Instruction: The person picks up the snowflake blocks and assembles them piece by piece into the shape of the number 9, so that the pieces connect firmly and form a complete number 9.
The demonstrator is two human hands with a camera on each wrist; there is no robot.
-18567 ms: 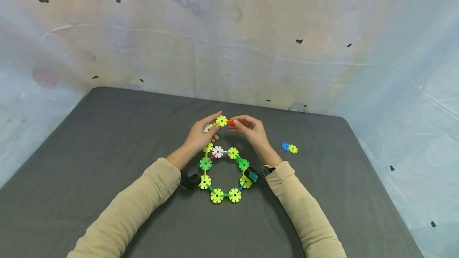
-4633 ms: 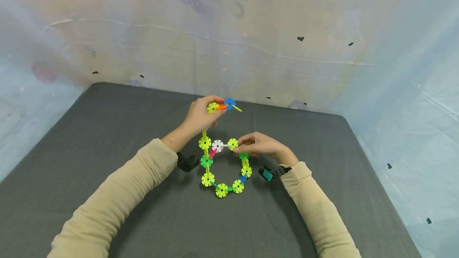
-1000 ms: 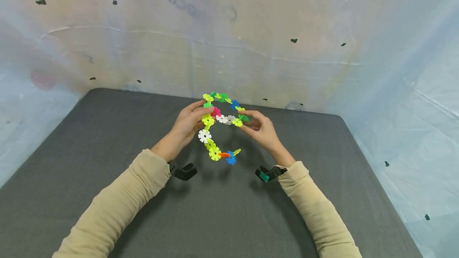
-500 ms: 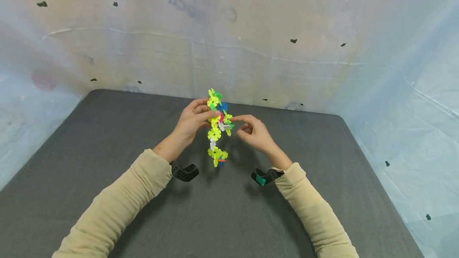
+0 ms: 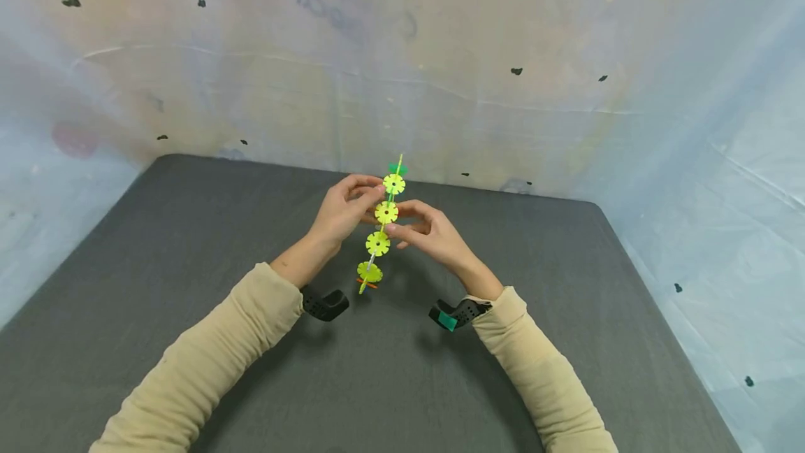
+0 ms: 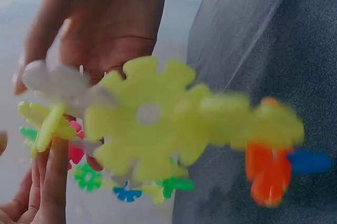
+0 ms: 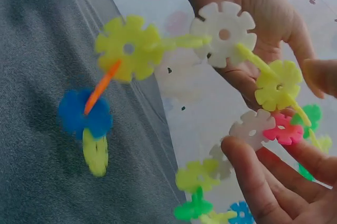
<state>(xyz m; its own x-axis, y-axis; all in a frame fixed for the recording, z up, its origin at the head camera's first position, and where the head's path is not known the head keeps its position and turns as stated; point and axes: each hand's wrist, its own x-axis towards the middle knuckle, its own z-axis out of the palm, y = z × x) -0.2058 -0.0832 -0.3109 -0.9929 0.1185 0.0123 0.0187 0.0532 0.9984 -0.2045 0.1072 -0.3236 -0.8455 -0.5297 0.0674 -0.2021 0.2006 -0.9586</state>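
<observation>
A linked chain of notched plastic snowflake discs (image 5: 378, 244) hangs above the grey table, seen nearly edge-on in the head view. My left hand (image 5: 346, 212) holds its upper part, thumb at a yellow disc. Just below, my right hand (image 5: 430, 229) grips it with thumb and fingers around another yellow disc. In the right wrist view a white disc (image 7: 253, 129) and a pink disc (image 7: 284, 130) lie by my right fingers. The free tail carries an orange disc (image 6: 268, 174) and a blue disc (image 7: 85, 113). Part of the far loop is hidden behind my hands.
The grey cloth-covered table (image 5: 377, 383) spreads below both hands. Behind it and at both sides hangs pale plastic sheeting (image 5: 440, 54) with small dark patches. A black wrist strap (image 5: 325, 305) sits on each wrist.
Since the earliest frame, the separate strip has joined the loop, and the two loose discs at right are gone from the table. Within the last second, the lifted chain has turned edge-on and the right hand moved left onto it.
</observation>
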